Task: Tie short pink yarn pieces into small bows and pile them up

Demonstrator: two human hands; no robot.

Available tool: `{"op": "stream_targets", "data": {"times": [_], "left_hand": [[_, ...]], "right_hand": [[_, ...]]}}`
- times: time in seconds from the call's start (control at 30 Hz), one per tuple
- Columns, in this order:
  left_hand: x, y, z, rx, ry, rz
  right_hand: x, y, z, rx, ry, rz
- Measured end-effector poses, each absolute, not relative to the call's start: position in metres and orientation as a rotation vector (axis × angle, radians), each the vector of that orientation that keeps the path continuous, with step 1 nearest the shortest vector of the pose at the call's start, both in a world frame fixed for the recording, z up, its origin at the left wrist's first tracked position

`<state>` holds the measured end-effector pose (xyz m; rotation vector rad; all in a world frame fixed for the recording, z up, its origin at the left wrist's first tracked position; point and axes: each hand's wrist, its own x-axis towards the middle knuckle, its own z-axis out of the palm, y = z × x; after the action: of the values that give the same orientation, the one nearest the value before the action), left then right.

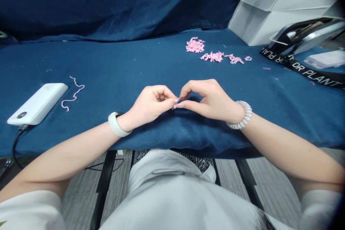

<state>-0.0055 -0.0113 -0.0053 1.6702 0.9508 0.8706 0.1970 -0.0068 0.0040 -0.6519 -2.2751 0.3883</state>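
My left hand is closed in a pinch, thumb against index finger, with a tiny bit of pink yarn showing at the fingertips. My right hand meets it from the other side, its thumb and curved index finger closing at the same pink bit. Most of the piece is hidden by the fingertips. Beyond the hands lie a heap of pink yarn pieces, a second small pile, a few looped strands and a single loop.
A loose pink yarn strand lies by a white power bank with a black cable at left. White boxes stand at back right. A black lettered strap trails across the blue cloth, beside a dark device.
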Motion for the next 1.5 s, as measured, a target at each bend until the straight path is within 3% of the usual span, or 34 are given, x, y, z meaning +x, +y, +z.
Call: {"op": "stream_targets", "data": {"times": [0.57, 0.83, 1.0, 1.2, 1.5], "left_hand": [[-0.003, -0.009, -0.005, 1.639, 1.003, 0.564], [-0.003, -0.011, 0.0, 1.317, 0.945, 0.534], [-0.007, -0.007, 0.0, 1.14, 0.895, 0.487], [-0.01, -0.005, 0.001, 1.064, 0.88, 0.367], [-0.01, -0.001, -0.001, 1.03, 0.872, 0.319]], "right_hand": [[0.192, -0.008, -0.002, -0.855, -2.443, 0.566], [0.194, -0.009, 0.002, -0.896, -2.605, 0.567], [0.19, -0.012, 0.0, -0.757, -2.787, 0.508], [0.187, -0.018, -0.008, -0.658, -2.955, 0.174], [0.185, -0.017, -0.01, -0.555, -2.999, 0.162]]}}
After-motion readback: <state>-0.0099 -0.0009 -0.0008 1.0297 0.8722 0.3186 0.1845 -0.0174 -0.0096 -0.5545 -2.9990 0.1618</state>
